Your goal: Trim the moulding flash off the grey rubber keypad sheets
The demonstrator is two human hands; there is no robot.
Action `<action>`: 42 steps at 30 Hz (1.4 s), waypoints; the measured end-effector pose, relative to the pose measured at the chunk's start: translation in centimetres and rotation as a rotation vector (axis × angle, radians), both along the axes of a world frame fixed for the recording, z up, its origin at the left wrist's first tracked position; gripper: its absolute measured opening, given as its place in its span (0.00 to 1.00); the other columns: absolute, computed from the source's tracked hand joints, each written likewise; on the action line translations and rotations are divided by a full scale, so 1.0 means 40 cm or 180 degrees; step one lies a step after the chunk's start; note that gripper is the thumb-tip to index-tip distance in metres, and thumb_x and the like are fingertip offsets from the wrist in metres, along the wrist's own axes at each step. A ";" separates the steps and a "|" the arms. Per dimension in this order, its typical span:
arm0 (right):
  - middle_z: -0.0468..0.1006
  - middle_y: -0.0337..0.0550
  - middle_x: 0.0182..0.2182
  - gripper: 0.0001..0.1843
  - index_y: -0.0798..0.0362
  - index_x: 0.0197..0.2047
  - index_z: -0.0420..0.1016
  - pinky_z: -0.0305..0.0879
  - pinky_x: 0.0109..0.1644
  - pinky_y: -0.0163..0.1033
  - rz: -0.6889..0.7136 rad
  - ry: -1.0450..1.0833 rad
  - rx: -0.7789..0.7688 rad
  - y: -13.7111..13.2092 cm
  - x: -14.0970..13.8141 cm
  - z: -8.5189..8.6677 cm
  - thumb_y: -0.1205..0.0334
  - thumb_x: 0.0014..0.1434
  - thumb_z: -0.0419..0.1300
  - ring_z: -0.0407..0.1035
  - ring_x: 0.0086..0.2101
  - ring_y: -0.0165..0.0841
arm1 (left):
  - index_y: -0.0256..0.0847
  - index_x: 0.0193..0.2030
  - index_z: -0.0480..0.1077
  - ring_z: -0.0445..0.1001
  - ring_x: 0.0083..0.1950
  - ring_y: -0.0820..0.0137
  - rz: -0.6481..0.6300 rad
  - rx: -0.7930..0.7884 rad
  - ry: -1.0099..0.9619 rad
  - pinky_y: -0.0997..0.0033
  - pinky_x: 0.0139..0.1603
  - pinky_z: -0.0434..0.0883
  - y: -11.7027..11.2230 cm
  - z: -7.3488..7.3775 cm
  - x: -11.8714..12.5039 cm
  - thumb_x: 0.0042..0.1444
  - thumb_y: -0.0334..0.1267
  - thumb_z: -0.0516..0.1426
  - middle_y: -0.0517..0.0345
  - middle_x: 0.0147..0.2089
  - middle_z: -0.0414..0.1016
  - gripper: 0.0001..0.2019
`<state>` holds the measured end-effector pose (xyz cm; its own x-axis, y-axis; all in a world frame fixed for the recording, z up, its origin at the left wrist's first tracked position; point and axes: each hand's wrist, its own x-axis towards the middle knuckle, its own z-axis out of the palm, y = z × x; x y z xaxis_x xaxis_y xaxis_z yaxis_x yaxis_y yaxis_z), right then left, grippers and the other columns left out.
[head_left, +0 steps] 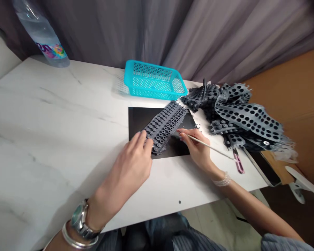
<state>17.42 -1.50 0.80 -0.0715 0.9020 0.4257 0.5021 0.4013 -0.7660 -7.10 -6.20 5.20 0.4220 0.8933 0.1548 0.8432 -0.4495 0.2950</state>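
Across a white, grey-veined marble-look desk (54, 122), on a flat black rectangular mat (136, 120), lies a dark grey rubbery strip covered in rows of round knobs (166, 125), set slantwise with its far end reaching past the mat's upper edge toward the basket. The left hand (132, 158) grasps the strip's near end, its fingers bent at the left edge and its thumb over the near corner. The right hand (199, 146) pinches a thin, pale, stick-like tool (211, 145) near its tip, the shaft slanting back over the wrist side. The tip sits just beside the strip's right edge; whether they touch, I cannot tell. Small dark bits (196, 126) lie by the mat's right edge.

Beyond the mat stands a turquoise perforated plastic basket (129, 73). To the right, a heap of grey and black perforated rubbery sheets (251, 115) spreads over the desk's edge, with pink-handled metal snips (239, 164) just below it. A clear plastic bottle with a colourful label (44, 35) stands at the far left corner, before grey-purple curtains (146, 28).
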 end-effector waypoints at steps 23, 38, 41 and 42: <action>0.81 0.44 0.34 0.11 0.50 0.43 0.72 0.76 0.37 0.36 0.0295 -0.0751 0.1277 -0.103 -0.066 0.002 0.75 0.59 0.60 0.77 0.34 0.33 | 0.37 0.51 0.65 0.77 0.44 0.67 0.1404 -0.3058 -0.4415 0.62 0.48 0.74 0.104 -0.043 0.068 0.49 0.28 0.63 0.50 0.44 0.76 0.22; 0.81 0.43 0.33 0.13 0.49 0.33 0.69 0.74 0.41 0.43 -0.0767 0.0180 -0.0548 0.007 0.011 0.002 0.49 0.60 0.61 0.77 0.36 0.37 | 0.42 0.64 0.54 0.77 0.20 0.67 0.1200 -0.2850 -0.3740 0.73 0.21 0.75 0.067 -0.064 0.087 0.51 0.32 0.63 0.57 0.31 0.78 0.35; 0.82 0.43 0.34 0.17 0.49 0.34 0.66 0.73 0.48 0.47 -0.0456 0.1795 -0.1423 0.110 0.045 0.014 0.48 0.54 0.67 0.77 0.42 0.38 | 0.38 0.61 0.57 0.79 0.24 0.65 0.1392 -0.3370 -0.4136 0.69 0.26 0.77 0.076 -0.051 0.092 0.56 0.37 0.60 0.51 0.31 0.80 0.28; 0.82 0.43 0.34 0.17 0.49 0.33 0.66 0.73 0.50 0.48 -0.0332 0.2118 -0.1632 0.142 0.051 0.017 0.49 0.52 0.68 0.77 0.43 0.39 | 0.36 0.56 0.61 0.79 0.25 0.66 0.1375 -0.3550 -0.4228 0.70 0.26 0.77 0.080 -0.046 0.094 0.56 0.37 0.59 0.50 0.30 0.80 0.22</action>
<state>19.46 4.17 1.49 0.1436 0.9830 -0.1141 -0.1028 -0.0999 -0.9897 -3.33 -2.99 3.36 0.2605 0.8053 -0.5325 -0.1975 0.5844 0.7871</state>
